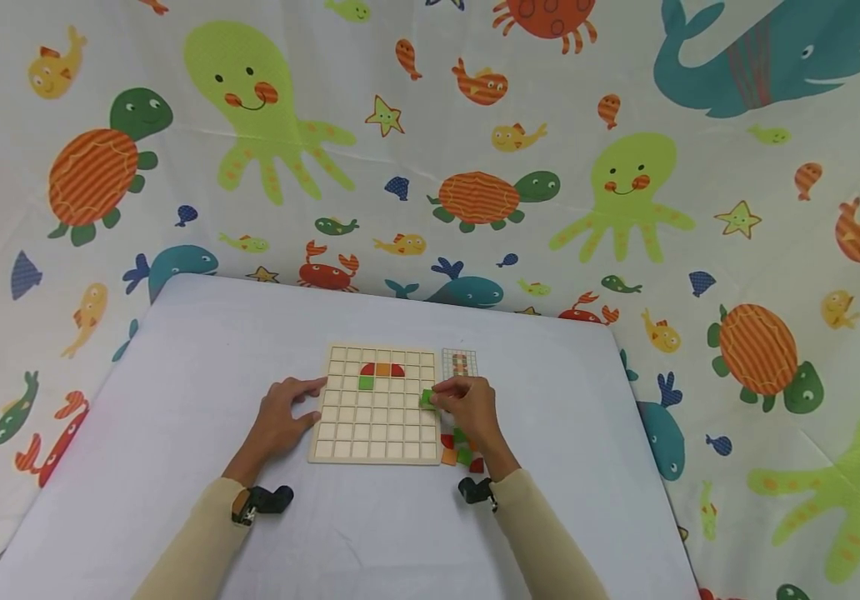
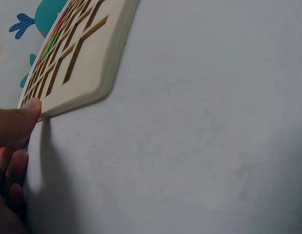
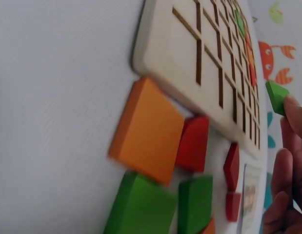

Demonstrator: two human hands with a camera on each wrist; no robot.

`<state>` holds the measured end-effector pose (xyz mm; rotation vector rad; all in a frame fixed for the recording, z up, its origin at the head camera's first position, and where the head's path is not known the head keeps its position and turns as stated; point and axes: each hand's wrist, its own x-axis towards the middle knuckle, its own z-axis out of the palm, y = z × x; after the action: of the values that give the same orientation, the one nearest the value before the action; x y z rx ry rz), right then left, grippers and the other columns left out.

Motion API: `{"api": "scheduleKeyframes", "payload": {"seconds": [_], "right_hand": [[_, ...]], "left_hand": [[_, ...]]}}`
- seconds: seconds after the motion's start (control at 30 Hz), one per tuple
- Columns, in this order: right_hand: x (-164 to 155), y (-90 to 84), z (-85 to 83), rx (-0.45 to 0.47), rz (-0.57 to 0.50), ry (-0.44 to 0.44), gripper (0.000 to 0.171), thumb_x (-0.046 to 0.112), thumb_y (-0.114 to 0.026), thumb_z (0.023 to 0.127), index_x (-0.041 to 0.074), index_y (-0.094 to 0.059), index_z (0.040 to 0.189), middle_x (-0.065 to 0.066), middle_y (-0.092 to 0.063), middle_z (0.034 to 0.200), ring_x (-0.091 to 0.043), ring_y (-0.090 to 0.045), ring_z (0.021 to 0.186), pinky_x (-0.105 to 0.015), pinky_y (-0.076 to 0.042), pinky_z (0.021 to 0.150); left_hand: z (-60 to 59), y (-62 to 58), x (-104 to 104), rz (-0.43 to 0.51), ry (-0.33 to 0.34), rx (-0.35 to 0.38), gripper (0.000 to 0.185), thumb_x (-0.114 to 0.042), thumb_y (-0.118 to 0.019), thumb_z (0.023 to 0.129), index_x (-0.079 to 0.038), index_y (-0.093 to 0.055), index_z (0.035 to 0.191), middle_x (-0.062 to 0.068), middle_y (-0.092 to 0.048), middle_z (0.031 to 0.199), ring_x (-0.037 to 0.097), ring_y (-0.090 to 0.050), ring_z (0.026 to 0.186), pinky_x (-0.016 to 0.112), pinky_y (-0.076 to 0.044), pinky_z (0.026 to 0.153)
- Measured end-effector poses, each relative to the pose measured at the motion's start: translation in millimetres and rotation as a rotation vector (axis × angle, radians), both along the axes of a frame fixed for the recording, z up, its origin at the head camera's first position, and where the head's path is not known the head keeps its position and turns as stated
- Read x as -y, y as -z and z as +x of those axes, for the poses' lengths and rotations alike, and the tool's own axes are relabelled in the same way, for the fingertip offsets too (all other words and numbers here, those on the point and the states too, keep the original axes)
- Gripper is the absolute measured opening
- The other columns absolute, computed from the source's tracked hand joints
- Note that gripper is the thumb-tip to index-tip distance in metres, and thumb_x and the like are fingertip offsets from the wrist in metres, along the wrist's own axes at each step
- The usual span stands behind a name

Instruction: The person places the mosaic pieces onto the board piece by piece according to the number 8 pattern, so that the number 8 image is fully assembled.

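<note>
The left hand (image 1: 280, 417) is laid on the surface (image 1: 175, 400) with relaxed fingers, its thumb touching the left edge of the wooden grid board (image 1: 375, 404). Red, orange and green tiles are seated in the board's upper rows. A green tile (image 1: 427, 398) is pinched by the right hand (image 1: 467, 408) over the board's right edge. Loose tiles (image 1: 460, 450) lie just beside the board's lower right corner, and a pattern card (image 1: 459, 362) lies by its upper right corner.
</note>
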<state>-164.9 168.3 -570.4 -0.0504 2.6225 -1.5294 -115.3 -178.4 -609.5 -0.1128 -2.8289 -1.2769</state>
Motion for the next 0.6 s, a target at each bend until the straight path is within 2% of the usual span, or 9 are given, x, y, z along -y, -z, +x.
{"api": "scheduleKeyframes", "payload": {"seconds": [0.23, 0.6], "right_hand": [[28, -2.5, -15.2, -0.001, 0.031, -0.008, 0.007, 0.017, -0.089, 0.087, 0.019, -0.086, 0.093, 0.002, -0.079, 0.089, -0.015, -0.064, 0.08, -0.028, -0.053, 0.072], [54, 11.3, -28.1, -0.012, 0.085, -0.022, 0.007, 0.02, -0.088, 0.088, 0.017, -0.085, 0.093, 0.001, -0.077, 0.086, -0.013, -0.064, 0.079, -0.027, -0.051, 0.069]], "left_hand": [[-0.4, -2.9, 0, -0.003, -0.005, 0.023, 0.064, 0.001, -0.078, 0.089, -0.01, -0.061, 0.15, 0.014, -0.068, 0.124, 0.031, -0.053, 0.113, 0.049, -0.042, 0.099], [1.0, -3.1, -1, -0.002, -0.001, 0.016, 0.064, 0.001, -0.078, 0.089, -0.009, -0.061, 0.15, 0.014, -0.069, 0.124, 0.031, -0.053, 0.112, 0.049, -0.041, 0.098]]}}
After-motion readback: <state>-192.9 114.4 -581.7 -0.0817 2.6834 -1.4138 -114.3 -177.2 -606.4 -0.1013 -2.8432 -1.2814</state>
